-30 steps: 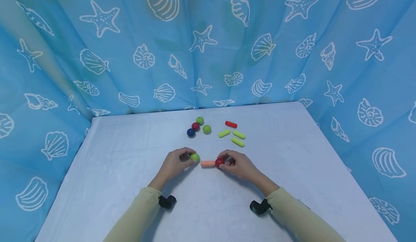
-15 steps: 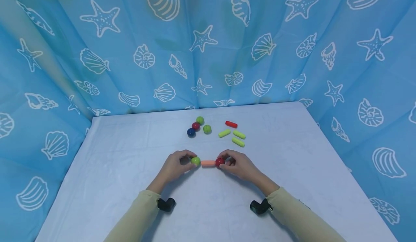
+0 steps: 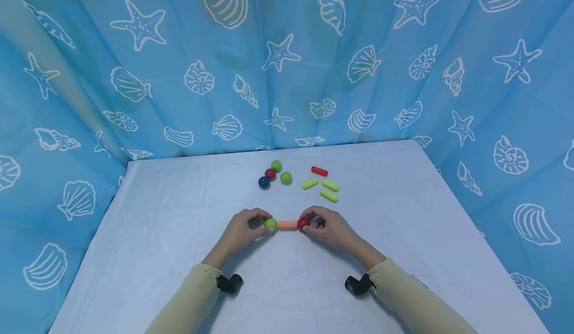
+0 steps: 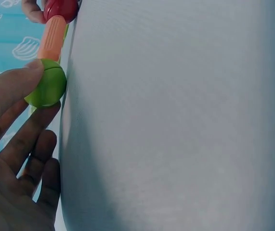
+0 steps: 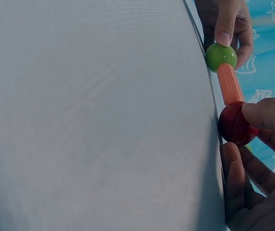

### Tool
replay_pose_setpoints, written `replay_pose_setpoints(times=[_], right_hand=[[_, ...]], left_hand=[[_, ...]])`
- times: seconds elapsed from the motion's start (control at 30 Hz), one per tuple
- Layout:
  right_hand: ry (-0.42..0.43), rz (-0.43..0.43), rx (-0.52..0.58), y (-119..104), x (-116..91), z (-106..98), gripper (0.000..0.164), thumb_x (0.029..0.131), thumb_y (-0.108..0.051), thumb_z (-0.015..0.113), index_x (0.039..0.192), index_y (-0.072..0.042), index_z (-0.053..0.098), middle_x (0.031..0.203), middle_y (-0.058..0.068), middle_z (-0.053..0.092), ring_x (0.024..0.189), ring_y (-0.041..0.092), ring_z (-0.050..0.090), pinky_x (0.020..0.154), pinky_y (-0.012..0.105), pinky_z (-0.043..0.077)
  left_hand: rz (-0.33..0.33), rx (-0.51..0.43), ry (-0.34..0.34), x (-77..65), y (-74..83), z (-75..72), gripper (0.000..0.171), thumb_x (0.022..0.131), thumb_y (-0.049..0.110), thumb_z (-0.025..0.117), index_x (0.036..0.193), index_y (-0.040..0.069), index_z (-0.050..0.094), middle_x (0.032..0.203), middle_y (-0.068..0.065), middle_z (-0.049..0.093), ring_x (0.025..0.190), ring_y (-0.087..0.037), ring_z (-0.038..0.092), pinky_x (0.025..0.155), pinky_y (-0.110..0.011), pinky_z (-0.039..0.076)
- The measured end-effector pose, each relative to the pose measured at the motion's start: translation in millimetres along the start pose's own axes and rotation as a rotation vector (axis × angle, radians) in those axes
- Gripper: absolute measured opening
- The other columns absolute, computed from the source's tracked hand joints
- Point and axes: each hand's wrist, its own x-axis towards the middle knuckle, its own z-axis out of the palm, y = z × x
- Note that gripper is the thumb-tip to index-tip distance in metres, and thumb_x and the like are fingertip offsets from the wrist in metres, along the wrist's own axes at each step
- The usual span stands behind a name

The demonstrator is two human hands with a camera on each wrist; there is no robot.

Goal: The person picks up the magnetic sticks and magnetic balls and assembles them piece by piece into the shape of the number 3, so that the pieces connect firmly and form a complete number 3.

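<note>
My left hand (image 3: 244, 228) pinches a glossy green ball (image 4: 49, 85) between thumb and fingers. A dark red ball (image 5: 234, 124) is pinched the same way by my right hand (image 3: 331, 228). Between the two balls lies a short orange ribbed stick (image 3: 287, 225), its right end against the red ball and its left end right at the green one. The three form one straight row across the middle of the table. Both wrist views show this row end to end, with the thumbs on the balls.
Behind the hands on the white table (image 3: 179, 189) sit a blue ball (image 3: 264, 182), another red ball (image 3: 270, 174) and two green balls (image 3: 285, 178). To their right lie a red stick (image 3: 319, 171) and several yellow-green sticks (image 3: 329, 185). A blue shell-print curtain (image 3: 278, 94) surrounds the table.
My left hand has brought the green ball slightly down and right, from just beside the orange stick to its left end. The right hand and the red ball have stayed in place.
</note>
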Motion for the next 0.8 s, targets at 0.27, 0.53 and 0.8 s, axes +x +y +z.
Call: replay_pose_setpoints(times=[0.27, 0.53, 0.8], right_hand=[[0.0, -0.008, 0.007, -0.1, -1.0, -0.8, 0.029, 0.091, -0.017, 0.077, 0.119, -0.022, 0.069, 0.105, -0.007, 0.067, 0.085, 0.012, 0.058, 0.077, 0.029, 0.051], [0.014, 0.026, 0.014, -1.1, -2.7, -1.7, 0.039, 0.09, -0.016, 0.078, 0.126, -0.022, 0.064, 0.109, -0.003, 0.068, 0.085, 0.011, 0.061, 0.078, 0.028, 0.053], [0.013, 0.053, 0.06, 1.6, -2.6, -3.0, 0.034, 0.09, -0.014, 0.078, 0.121, -0.017, 0.066, 0.103, -0.005, 0.066, 0.084, 0.012, 0.06, 0.075, 0.025, 0.051]], left_hand=[[-0.004, 0.004, -0.004, -0.6, 0.2, 1.1, 0.027, 0.085, 0.023, 0.083, 0.111, 0.025, 0.073, 0.11, 0.008, 0.069, 0.112, -0.019, 0.06, 0.1, -0.044, 0.049], [-0.004, 0.008, -0.009, -0.2, -0.4, 1.3, 0.027, 0.086, 0.023, 0.083, 0.111, 0.024, 0.073, 0.109, 0.008, 0.068, 0.11, -0.019, 0.06, 0.099, -0.043, 0.049], [0.003, 0.027, -0.013, 0.7, -1.7, 2.0, 0.028, 0.086, 0.023, 0.083, 0.112, 0.023, 0.072, 0.109, 0.007, 0.068, 0.11, -0.018, 0.06, 0.099, -0.043, 0.049]])
